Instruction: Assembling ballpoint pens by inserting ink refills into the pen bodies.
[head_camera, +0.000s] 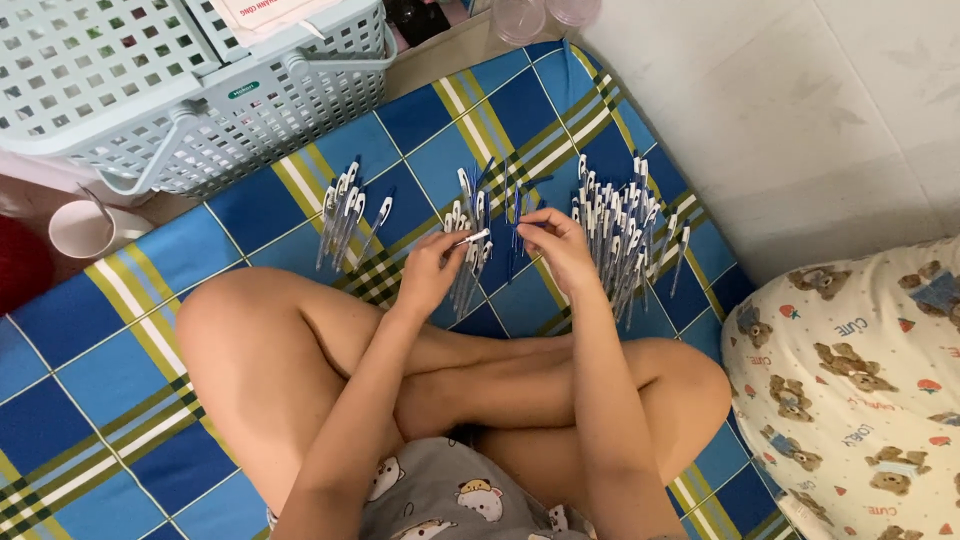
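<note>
Seated cross-legged on a blue plaid mat (90, 370), a person pinches a white pen cap (474, 238) in the closed left hand (432, 268) and a thin blue pen part (518, 225) in the closed right hand (558, 246), at 12 o'clock from the knees. Aligning both pieces straight before pressing looks wise. Finished pens (620, 235) lie at 2 o'clock.

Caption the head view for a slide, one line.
Seated cross-legged on a blue plaid mat, left hand holds a white pen part, right hand beside it, between pen piles.
</note>
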